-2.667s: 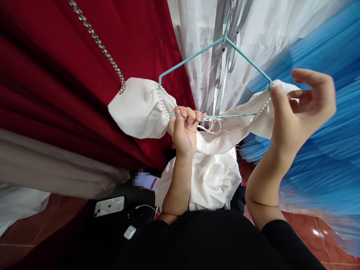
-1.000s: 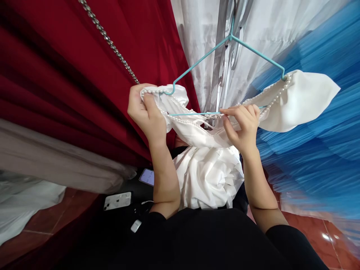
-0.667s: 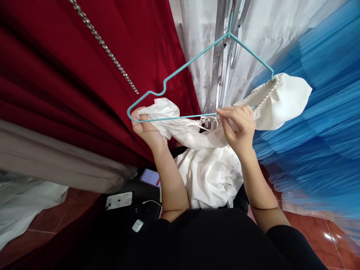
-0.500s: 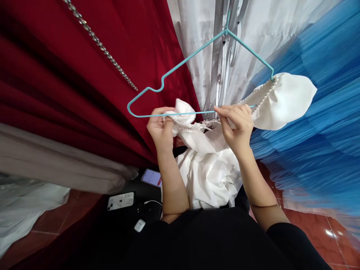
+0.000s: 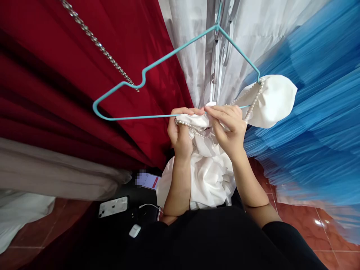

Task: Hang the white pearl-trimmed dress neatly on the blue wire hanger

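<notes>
A light blue hanger (image 5: 132, 118) hangs in front of me, its hook at the top. A white garment (image 5: 210, 176) with pearl-beaded edging lies bunched over my lap, and one puffed part of it hangs on the hanger's right end. My left hand (image 5: 182, 129) is closed on the beaded white fabric at the hanger's lower bar. Right beside it, my right hand (image 5: 227, 127) pinches the lower bar, with white fabric under its fingers. The fingertips of both hands nearly touch.
Red fabric (image 5: 112, 56) with a beaded strand (image 5: 98, 45) hangs on the left. Blue tulle (image 5: 315, 112) fills the right side, with white curtains (image 5: 188, 48) behind. A white phone (image 5: 113, 207), a lit phone (image 5: 149, 180) and a small white case (image 5: 135, 231) lie at lower left.
My left hand has moved right with the beaded fabric, close to my right hand. The hanger has shifted left and its left end looks nearer.
</notes>
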Action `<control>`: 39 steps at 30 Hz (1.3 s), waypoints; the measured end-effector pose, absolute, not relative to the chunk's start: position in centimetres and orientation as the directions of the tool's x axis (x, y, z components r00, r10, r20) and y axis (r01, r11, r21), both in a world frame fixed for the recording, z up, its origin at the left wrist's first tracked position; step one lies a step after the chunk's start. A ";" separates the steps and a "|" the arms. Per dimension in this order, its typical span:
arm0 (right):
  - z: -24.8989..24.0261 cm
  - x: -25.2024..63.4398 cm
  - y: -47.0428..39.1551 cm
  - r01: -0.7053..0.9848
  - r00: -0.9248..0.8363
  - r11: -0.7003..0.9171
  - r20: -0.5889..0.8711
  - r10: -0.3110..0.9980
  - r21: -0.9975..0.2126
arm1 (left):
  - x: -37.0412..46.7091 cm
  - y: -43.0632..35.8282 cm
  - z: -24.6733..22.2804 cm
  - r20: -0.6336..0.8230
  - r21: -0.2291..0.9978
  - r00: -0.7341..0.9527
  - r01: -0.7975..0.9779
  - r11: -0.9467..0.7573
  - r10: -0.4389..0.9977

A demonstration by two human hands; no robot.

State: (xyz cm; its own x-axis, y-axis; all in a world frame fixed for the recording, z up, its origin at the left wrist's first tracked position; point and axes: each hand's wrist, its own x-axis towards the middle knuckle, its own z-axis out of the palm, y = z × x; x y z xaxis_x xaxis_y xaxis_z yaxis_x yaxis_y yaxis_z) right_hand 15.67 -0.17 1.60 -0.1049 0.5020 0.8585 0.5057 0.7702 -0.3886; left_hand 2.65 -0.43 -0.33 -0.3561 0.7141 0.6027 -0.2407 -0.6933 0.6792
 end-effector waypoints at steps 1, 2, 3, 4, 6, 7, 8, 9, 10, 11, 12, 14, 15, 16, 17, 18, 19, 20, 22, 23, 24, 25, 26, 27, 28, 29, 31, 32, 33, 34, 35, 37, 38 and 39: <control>1.8 15.8 -0.1 0.518 -0.054 0.766 0.879 0.473 -0.381 | 2.9 -0.2 -0.2 0.586 0.679 -0.381 -0.252 -0.690 0.715; 1.9 16.2 0.0 0.547 0.030 0.749 0.903 0.429 -0.374 | 3.0 0.0 -0.1 0.574 0.679 -0.393 -0.262 -0.686 0.718; 2.1 16.8 0.3 0.587 0.129 0.720 0.921 0.368 -0.370 | 3.0 0.2 0.0 0.566 0.681 -0.397 -0.270 -0.681 0.723; 2.2 17.5 0.7 0.630 0.213 0.684 0.929 0.303 -0.367 | 3.0 0.3 0.1 0.560 0.683 -0.396 -0.276 -0.676 0.727; 2.4 19.6 1.9 0.681 0.281 0.634 0.931 0.235 -0.366 | 2.8 0.6 0.2 0.555 0.692 -0.390 -0.274 -0.668 0.735; 2.6 20.8 2.5 0.688 0.261 0.630 0.933 0.247 -0.360 | 2.6 0.7 0.2 0.556 0.695 -0.388 -0.267 -0.667 0.735; 2.7 21.9 3.1 0.675 0.257 0.634 0.926 0.278 -0.378 | 2.4 0.8 0.3 0.560 0.696 -0.389 -0.258 -0.670 0.731; 3.0 23.0 3.6 0.669 0.249 0.630 0.917 0.311 -0.395 | 2.2 0.8 0.3 0.563 0.696 -0.393 -0.248 -0.674 0.727; 3.3 23.9 4.0 0.658 0.244 0.625 0.904 0.351 -0.420 | 2.0 0.9 0.3 0.565 0.700 -0.397 -0.235 -0.675 0.724; 3.7 24.7 4.3 0.649 0.245 0.614 0.888 0.389 -0.448 | 1.8 1.0 0.4 0.563 0.709 -0.400 -0.216 -0.671 0.723; 4.1 25.3 4.5 0.640 0.253 0.601 0.870 0.423 -0.478 | 1.5 1.1 0.4 0.559 0.723 -0.398 -0.195 -0.663 0.727; 4.8 26.4 4.8 0.599 0.286 0.583 0.827 0.484 -0.549 | 1.1 1.2 0.5 0.551 0.747 -0.382 -0.170 -0.643 0.742; 4.9 26.9 4.9 0.571 0.314 0.577 0.805 0.503 -0.583 | 1.0 1.3 0.5 0.551 0.750 -0.368 -0.175 -0.638 0.749; 4.7 27.4 5.1 0.541 0.350 0.574 0.785 0.511 -0.615 | 0.9 1.4 0.4 0.554 0.745 -0.356 -0.192 -0.639 0.753; 4.3 27.9 5.3 0.513 0.389 0.573 0.768 0.509 -0.640 | 0.9 1.4 0.4 0.559 0.733 -0.348 -0.218 -0.645 0.753; 3.5 28.4 5.5 0.496 0.427 0.572 0.757 0.494 -0.653 | 1.0 1.5 0.3 0.562 0.722 -0.342 -0.242 -0.649 0.753; 2.5 28.8 5.5 0.493 0.467 0.570 0.752 0.465 -0.658 | 1.1 1.5 0.2 0.561 0.716 -0.338 -0.261 -0.648 0.756; 1.3 29.0 5.4 0.497 0.510 0.566 0.749 0.423 -0.658 | 1.2 1.5 0.2 0.555 0.717 -0.333 -0.274 -0.641 0.762; -1.1 29.0 4.6 0.522 0.583 0.556 0.747 0.320 -0.646 | 1.6 1.6 0.0 0.536 0.729 -0.321 -0.290 -0.620 0.781; -2.0 28.7 3.8 0.532 0.607 0.552 0.744 0.281 -0.642 | 1.8 1.6 -0.1 0.526 0.738 -0.314 -0.293 -0.608 0.790; -2.7 28.2 2.9 0.542 0.613 0.557 0.750 0.250 -0.629 | 2.0 1.7 -0.3 0.517 0.746 -0.313 -0.291 -0.599 0.797; -2.9 27.5 1.8 0.535 0.582 0.553 0.753 0.306 -0.639 | 2.2 1.7 -0.4 0.508 0.753 -0.319 -0.287 -0.592 0.800; -2.8 26.7 0.8 0.517 0.531 0.577 0.766 0.362 -0.632 | 2.4 1.8 -0.5 0.498 0.760 -0.328 -0.279 -0.586 0.803; -2.3 25.8 -0.1 0.495 0.445 0.623 0.792 0.417 -0.606 | 2.6 1.9 -0.6 0.487 0.768 -0.340 -0.271 -0.580 0.804; -1.5 24.8 -0.8 0.480 0.342 0.675 0.828 0.444 -0.560 | 2.8 2.0 -0.7 0.476 0.776 -0.347 -0.267 -0.572 0.808; -0.7 23.8 -1.3 0.473 0.251 0.719 0.860 0.444 -0.509 | 2.9 2.0 -0.8 0.466 0.781 -0.350 -0.269 -0.564 0.812; 0.9 21.9 -1.4 0.453 0.079 0.770 0.881 0.467 -0.449 | 3.2 2.0 -1.0 0.456 0.784 -0.337 -0.285 -0.551 0.824; 1.5 21.0 -1.0 0.444 -0.001 0.777 0.867 0.498 -0.446 | 3.3 1.9 -1.0 0.455 0.784 -0.326 -0.295 -0.546 0.829; 1.9 20.1 -0.4 0.432 -0.071 0.774 0.839 0.540 -0.462 | 3.4 1.8 -1.1 0.456 0.782 -0.316 -0.304 -0.544 0.832; 2.0 19.4 0.3 0.423 -0.118 0.763 0.805 0.581 -0.489 | 3.4 1.6 -1.2 0.458 0.783 -0.301 -0.310 -0.540 0.837; 1.9 18.7 1.0 0.413 -0.138 0.749 0.777 0.614 -0.518 | 3.3 1.5 -1.3 0.461 0.788 -0.275 -0.310 -0.532 0.843; 1.4 17.9 2.2 0.403 -0.105 0.726 0.760 0.641 -0.557 | 2.8 1.2 -1.6 0.483 0.800 -0.236 -0.273 -0.535 0.843; 1.1 17.6 2.7 0.405 -0.073 0.722 0.767 0.638 -0.562 | 2.4 1.2 -1.9 0.504 0.798 -0.251 -0.230 -0.557 0.826; 0.8 17.5 2.9 0.411 -0.048 0.723 0.778 0.626 -0.556 | 1.7 1.1 -2.2 0.530 0.791 -0.297 -0.165 -0.589 0.794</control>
State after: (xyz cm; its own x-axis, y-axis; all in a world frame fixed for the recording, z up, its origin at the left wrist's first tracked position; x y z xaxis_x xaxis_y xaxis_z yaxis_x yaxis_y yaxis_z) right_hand 17.50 2.93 0.84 -0.0478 0.6262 0.7782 0.4106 0.7225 -0.5562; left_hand 1.70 1.14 -2.19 -0.2971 0.7942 0.5301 -0.1648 -0.5895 0.7908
